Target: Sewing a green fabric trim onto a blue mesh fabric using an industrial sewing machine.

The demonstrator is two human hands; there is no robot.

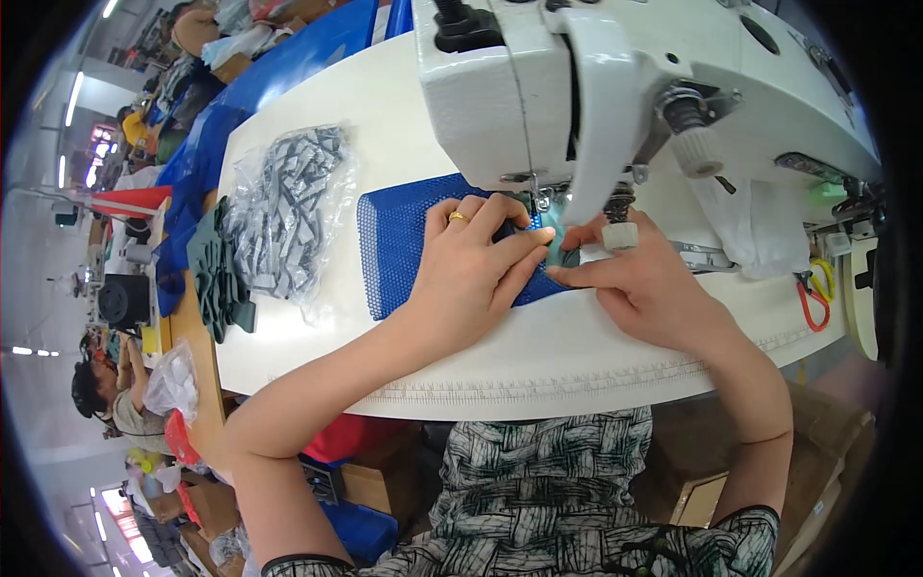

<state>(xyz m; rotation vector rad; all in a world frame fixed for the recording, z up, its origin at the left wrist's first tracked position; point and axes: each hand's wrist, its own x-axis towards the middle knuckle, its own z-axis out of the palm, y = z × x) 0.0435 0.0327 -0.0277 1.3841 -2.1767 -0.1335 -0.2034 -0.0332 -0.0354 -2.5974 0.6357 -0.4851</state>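
Blue mesh fabric (389, 252) lies flat on the white sewing table, its right part under the sewing machine's presser foot (543, 200). My left hand (471, 258), a ring on one finger, presses on the mesh with fingers curled and thumb tip beside the foot. A small dark green fabric piece (569, 258) sits on the mesh just in front of the foot. My right hand (654, 284) pinches at this piece between thumb and index finger, right of the needle. The fingers partly cover the seam area.
The white sewing machine (500, 106) rises over the far side. At left lie a clear bag of grey labels (293, 207) and dark green fabric strips (216, 274). Tweezers (704, 257), a white plastic bag (760, 231) and red-handled scissors (813, 303) are at right. A co-worker (120, 394) sits far left.
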